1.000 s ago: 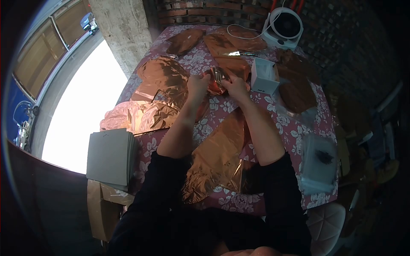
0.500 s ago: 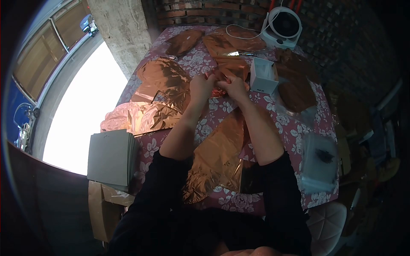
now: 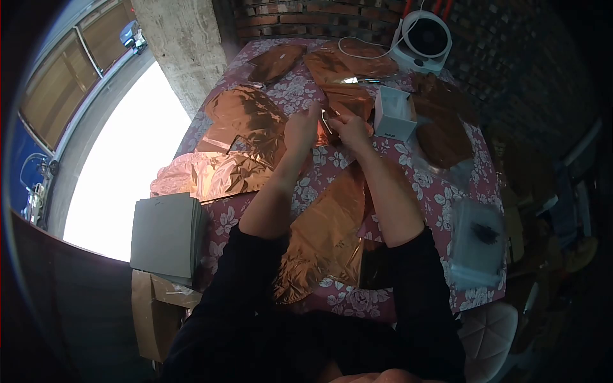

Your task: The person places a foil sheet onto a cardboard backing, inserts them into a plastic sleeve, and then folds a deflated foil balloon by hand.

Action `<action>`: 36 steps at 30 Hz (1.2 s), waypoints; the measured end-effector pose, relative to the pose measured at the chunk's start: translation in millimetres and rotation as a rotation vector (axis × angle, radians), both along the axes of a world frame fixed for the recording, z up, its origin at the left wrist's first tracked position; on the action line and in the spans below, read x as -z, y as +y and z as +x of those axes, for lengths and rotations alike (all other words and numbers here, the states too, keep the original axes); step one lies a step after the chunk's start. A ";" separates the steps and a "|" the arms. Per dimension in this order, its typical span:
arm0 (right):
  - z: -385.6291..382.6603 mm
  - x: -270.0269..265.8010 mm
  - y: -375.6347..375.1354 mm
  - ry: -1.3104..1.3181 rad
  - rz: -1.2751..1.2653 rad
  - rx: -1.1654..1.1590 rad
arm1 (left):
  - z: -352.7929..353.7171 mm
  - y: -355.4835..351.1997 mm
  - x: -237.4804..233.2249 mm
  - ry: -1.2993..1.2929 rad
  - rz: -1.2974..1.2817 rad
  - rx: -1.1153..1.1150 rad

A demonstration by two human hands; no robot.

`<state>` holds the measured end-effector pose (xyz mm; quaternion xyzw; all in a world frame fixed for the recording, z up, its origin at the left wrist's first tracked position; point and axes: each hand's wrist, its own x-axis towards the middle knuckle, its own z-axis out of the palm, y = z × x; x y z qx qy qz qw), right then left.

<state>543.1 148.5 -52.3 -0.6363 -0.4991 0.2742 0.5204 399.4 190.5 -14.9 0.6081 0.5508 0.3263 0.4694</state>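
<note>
Near the far middle of the table, my left hand [image 3: 301,132] and my right hand [image 3: 352,133] are close together with fingers bent. A small shiny copper-coloured foil piece [image 3: 326,133] shows between them, and both hands appear closed on its edges; the fingertips are partly hidden. Just behind lies a copper-coloured foil sheet [image 3: 350,99]. Crumpled copper-coloured foil [image 3: 246,118] spreads to the left of my left hand. Below my forearms another large foil sheet [image 3: 325,233] covers the cloth. To the right of my right hand stands an open white box [image 3: 394,124].
A stack of grey boards [image 3: 165,235] sits at the left table edge. Clear plastic bags [image 3: 476,246] lie at the right on the floral tablecloth [image 3: 357,303]. Brown foil pieces [image 3: 444,137] rest beyond the box. A white round fan-like device [image 3: 423,41] stands at the back.
My fingertips have moved slightly apart, and my left thumb now points up. A bright edge of foil shows between the hands. The forearms have hardly moved.
</note>
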 end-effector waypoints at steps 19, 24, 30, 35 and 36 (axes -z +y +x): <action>3.0 -8.2 1.8 -0.274 0.433 0.377 | -4.3 3.4 11.9 -0.174 0.030 0.013; 10.9 -15.9 -8.6 -0.542 0.256 -0.037 | -7.0 0.2 7.0 -0.252 -0.011 0.026; -27.1 -21.8 -30.6 -1.008 0.269 0.034 | -7.3 8.0 18.3 -0.315 0.013 0.071; -19.2 -16.1 -13.9 -1.122 0.310 0.097 | -9.2 8.8 17.2 -0.360 -0.038 0.095; -12.9 -22.3 -12.2 -0.944 0.390 0.189 | -8.4 11.7 21.5 -0.360 -0.037 0.096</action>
